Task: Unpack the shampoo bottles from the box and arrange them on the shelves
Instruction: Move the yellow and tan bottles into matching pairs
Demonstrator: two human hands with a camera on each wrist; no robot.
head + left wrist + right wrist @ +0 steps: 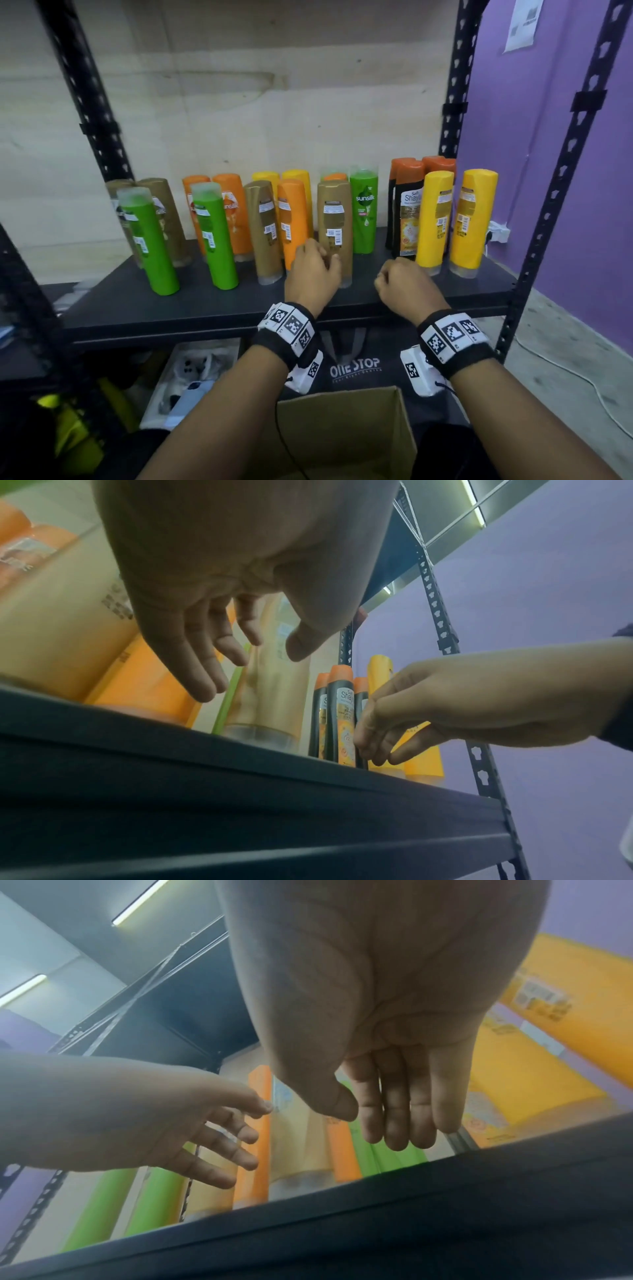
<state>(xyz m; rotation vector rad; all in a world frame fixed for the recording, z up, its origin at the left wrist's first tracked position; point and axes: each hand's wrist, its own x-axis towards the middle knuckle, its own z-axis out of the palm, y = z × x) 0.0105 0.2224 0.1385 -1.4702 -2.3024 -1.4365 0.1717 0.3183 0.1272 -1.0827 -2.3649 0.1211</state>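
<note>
Several shampoo bottles, green, orange, gold, yellow and black, stand upright on the black shelf. My left hand hangs with fingers spread and relaxed just in front of the lower part of a gold bottle. In the left wrist view that hand holds nothing and the gold bottle stands free beyond it; whether a fingertip touches it I cannot tell. My right hand hovers empty over the shelf's front, near the black bottles; its fingers hang nearly straight. The cardboard box sits below, its inside hidden.
Black perforated uprights frame the rack, with a purple wall on the right. Under the shelf lie a black "ONE STOP" bag and a white tub of small items. A white cable runs along the floor.
</note>
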